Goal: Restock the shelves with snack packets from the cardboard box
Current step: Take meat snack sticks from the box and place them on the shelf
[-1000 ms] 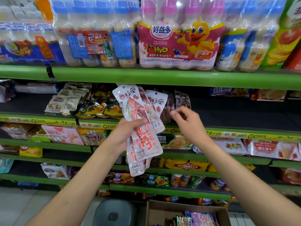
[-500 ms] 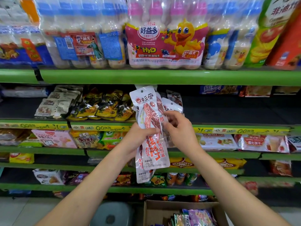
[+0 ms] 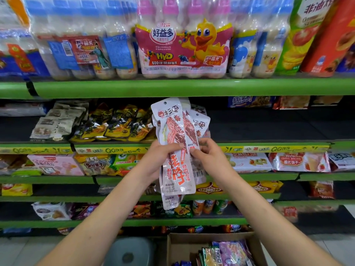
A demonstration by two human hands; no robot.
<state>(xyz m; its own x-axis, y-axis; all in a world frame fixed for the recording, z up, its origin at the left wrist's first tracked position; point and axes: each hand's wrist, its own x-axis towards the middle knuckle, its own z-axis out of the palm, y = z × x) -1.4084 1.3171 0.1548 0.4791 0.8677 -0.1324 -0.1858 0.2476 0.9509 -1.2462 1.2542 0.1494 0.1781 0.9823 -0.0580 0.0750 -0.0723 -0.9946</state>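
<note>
I hold a fanned bunch of white-and-red snack packets [image 3: 177, 150] upright in front of the green shelves [image 3: 172, 87], my left hand [image 3: 159, 160] gripping them from the left with the thumb across the front packet, while my right hand [image 3: 207, 158] pinches the packets behind at their right edge. Bottled drink multipacks [image 3: 184, 48] stand on the shelf above, and yellow-and-black packets [image 3: 115, 125] lie on the shelf just left of the bunch. Near me on the floor, the open cardboard box [image 3: 184, 244] holds more packets, with a grey stool [image 3: 130, 252] to its left.
</note>
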